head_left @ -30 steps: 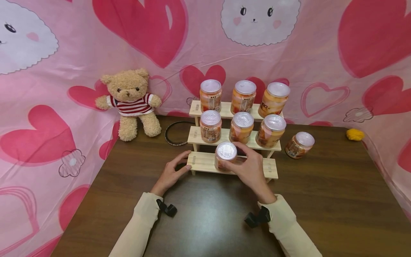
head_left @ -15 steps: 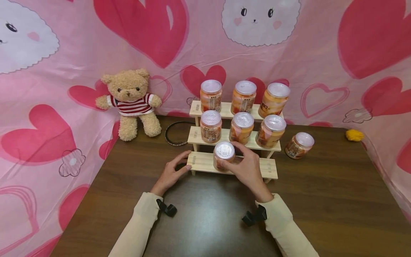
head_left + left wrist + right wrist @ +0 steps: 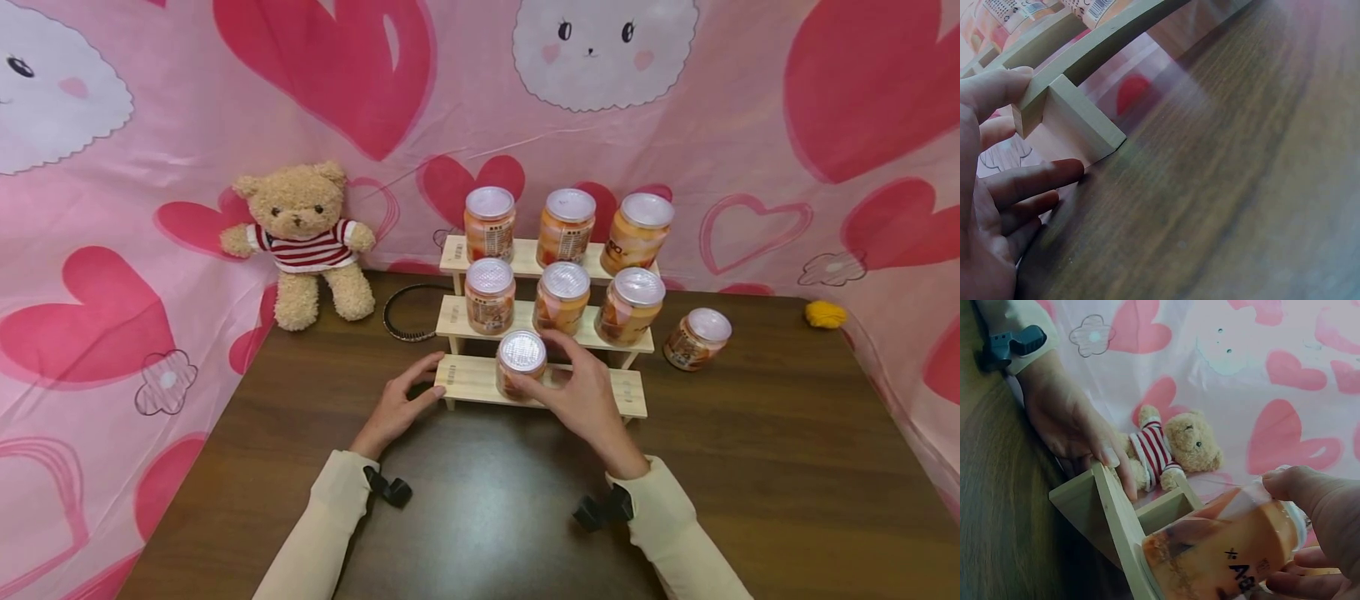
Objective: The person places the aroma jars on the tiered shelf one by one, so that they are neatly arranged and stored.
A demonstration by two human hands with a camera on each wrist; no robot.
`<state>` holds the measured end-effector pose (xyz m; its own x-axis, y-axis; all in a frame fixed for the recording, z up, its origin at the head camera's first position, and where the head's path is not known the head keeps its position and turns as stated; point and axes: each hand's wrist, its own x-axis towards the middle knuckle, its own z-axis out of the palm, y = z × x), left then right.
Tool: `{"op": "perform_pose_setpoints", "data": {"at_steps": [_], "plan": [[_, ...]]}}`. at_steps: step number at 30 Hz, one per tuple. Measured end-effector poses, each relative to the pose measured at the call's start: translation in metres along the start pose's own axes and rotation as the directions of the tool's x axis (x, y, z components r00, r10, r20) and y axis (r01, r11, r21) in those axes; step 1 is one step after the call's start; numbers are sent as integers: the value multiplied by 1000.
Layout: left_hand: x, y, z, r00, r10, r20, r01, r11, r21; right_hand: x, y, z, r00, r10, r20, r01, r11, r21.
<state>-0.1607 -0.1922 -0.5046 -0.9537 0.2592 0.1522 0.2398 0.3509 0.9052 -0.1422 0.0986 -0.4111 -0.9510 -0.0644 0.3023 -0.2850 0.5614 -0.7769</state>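
My right hand (image 3: 587, 398) holds a jar (image 3: 522, 354) with a pale, shiny lid, thumb on the near side and fingers behind. That jar (image 3: 1222, 550) stands upright on the lowest step (image 3: 468, 379) of a three-step wooden stand, a little left of the middle. At that step's left end, my left hand (image 3: 397, 408) pinches the board between thumb and index finger. The left wrist view shows the left thumb (image 3: 1007, 84) on the board's corner, with the lower fingers spread beside the leg (image 3: 1079, 119).
Three jars (image 3: 561, 296) line the middle step and three more (image 3: 567, 225) the top one. Another jar (image 3: 697, 340) stands on the table right of the stand. A teddy bear (image 3: 303, 242), a dark headband (image 3: 408, 336) and a yellow bundle (image 3: 825, 314) lie around it.
The jar in my right hand has slid slightly left along the lowest step. My left hand has stayed at the step's end.
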Motion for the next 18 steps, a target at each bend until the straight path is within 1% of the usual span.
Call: {"op": "perform_pose_setpoints", "data": {"at_steps": [4, 11, 18], "plan": [[0, 0, -1, 1000, 7, -2, -7, 1000, 1, -5, -1, -9, 1000, 7, 10, -8, 1000, 25], [0, 1, -1, 1000, 2, 1, -2, 1000, 0, -13, -2, -27, 998, 57, 29, -59, 996, 68], [0, 0, 0, 1000, -8, 4, 8, 1000, 5, -21, -2, -45, 999, 15, -34, -13, 998, 61]]}}
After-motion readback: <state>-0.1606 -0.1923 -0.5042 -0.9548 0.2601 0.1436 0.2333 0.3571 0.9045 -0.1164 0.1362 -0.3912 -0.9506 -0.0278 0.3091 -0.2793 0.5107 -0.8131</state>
